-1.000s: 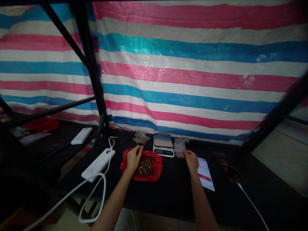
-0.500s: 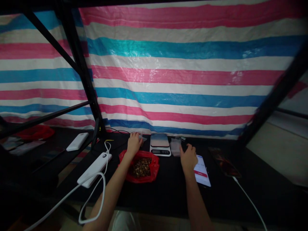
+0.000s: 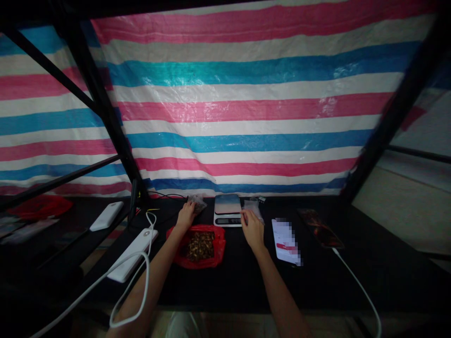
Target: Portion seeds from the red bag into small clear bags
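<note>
My left hand (image 3: pixel 185 217) reaches over the red bag (image 3: pixel 216 244) of brown pieces and touches a small clear packet (image 3: pixel 197 202) with brown contents at the back of the black table. My right hand (image 3: pixel 252 228) rests beside the front right corner of the small digital scale (image 3: pixel 227 209), its fingers on a clear empty pouch (image 3: pixel 252 207). Whether either hand has a firm grip is too small to tell.
A phone (image 3: pixel 286 241) lies right of my right hand, and a second phone (image 3: pixel 320 228) on a white cable lies further right. A white power bank (image 3: pixel 133 247) with looping cable sits left, another white power bank (image 3: pixel 106 216) behind it. Striped tarp hangs behind the table.
My left hand moved from the red bag back to the small filled packet. My right hand shifted left from the phone toward the scale and the empty pouch.
</note>
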Motion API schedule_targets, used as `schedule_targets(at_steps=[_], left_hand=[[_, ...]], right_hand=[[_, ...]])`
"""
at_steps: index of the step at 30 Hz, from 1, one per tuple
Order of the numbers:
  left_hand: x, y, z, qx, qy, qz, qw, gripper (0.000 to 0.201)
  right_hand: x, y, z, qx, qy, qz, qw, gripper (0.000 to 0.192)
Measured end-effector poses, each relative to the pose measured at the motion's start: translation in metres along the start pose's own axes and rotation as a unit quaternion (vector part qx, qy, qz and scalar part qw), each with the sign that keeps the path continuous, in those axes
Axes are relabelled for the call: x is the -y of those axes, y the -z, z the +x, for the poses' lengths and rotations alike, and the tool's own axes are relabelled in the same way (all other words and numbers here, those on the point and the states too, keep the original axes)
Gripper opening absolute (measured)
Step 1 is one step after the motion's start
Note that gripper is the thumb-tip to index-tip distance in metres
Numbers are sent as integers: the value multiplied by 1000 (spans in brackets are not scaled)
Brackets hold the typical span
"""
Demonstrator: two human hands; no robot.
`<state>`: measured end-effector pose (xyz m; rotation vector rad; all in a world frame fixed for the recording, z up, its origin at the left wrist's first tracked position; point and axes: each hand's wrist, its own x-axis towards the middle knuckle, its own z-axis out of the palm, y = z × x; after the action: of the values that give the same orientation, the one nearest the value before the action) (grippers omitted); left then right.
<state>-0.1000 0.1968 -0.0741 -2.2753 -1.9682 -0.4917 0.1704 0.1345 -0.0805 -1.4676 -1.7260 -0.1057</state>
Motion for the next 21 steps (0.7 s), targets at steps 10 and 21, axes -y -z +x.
schedule_targets(at_steps=[10, 21], left_hand=[[-76, 41, -26, -134, -114, -274, 945, 28], [-107, 68, -57, -53, -127, -364, 921, 59]], right_hand=[[14, -15, -5, 114, -27, 313, 942, 37], [11, -26, -7, 147, -83, 438, 883, 41]])
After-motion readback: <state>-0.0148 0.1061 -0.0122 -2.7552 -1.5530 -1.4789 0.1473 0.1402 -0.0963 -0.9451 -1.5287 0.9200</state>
